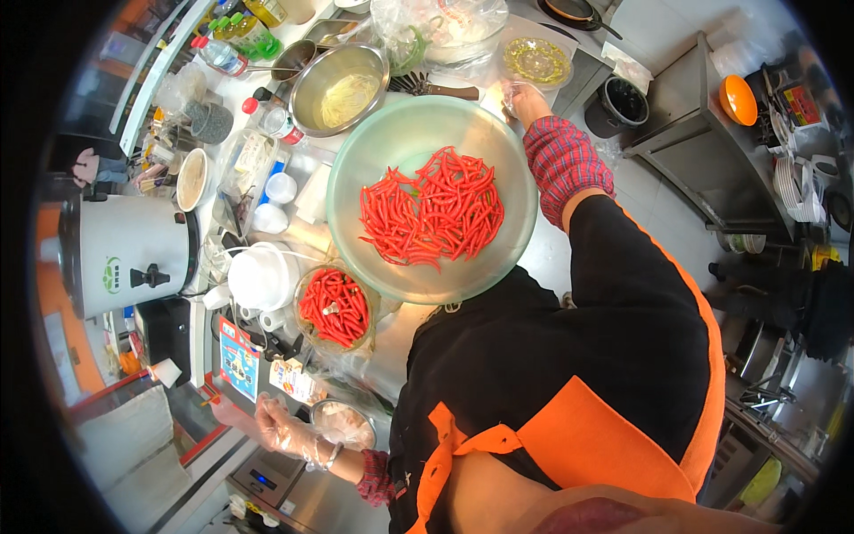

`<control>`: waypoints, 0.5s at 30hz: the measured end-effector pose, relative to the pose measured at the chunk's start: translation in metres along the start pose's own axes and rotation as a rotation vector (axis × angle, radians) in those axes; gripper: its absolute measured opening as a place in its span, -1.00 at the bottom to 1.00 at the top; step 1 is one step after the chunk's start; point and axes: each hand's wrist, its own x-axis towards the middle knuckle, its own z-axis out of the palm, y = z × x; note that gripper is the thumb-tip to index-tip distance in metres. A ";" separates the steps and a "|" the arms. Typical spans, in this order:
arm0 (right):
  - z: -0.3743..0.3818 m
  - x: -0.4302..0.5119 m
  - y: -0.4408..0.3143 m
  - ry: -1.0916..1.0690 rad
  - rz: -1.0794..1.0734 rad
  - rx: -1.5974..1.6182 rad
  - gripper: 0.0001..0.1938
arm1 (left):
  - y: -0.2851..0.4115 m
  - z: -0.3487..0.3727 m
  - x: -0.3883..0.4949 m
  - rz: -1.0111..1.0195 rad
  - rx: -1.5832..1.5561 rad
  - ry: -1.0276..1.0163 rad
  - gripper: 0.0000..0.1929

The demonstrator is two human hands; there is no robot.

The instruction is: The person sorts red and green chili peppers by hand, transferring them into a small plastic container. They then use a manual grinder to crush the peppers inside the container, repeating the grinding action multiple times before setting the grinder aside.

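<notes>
A large pale-green plastic basin (427, 117) stands before me, with a heap of red chilies (460, 207) inside. Beyond its far right rim is my right hand (527, 103) in a clear plastic glove, near a clear bowl of yellow-green contents (537, 61). Its fingers are curled and partly hidden. My left hand (283, 427), also gloved in clear plastic, is raised at the lower left with bent fingers, near a metal bowl of pale pieces (343, 424). A food-processor bowl (333, 308) with more chilies around its spindle sits between basin and left hand, beside a white motor head (263, 277).
A steel bowl (340, 87) holds pale shreds in liquid. Bottles (220, 57), a grey drink dispenser (130, 257) and a white container (195, 179) crowd the counter's far side. At the right are a black bin (617, 107) and a steel cabinet (707, 147).
</notes>
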 end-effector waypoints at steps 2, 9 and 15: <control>-0.007 0.013 -0.001 -0.008 -0.035 -0.001 -0.79 | 0.001 0.003 0.000 0.043 -0.034 -0.038 -0.78; -0.032 0.054 -0.008 -0.067 -0.017 0.136 -0.80 | 0.009 0.020 0.002 0.030 -0.121 -0.077 -0.71; -0.011 0.023 -0.014 0.095 -0.041 0.380 -0.88 | 0.014 0.024 0.007 0.065 -0.100 -0.102 -0.71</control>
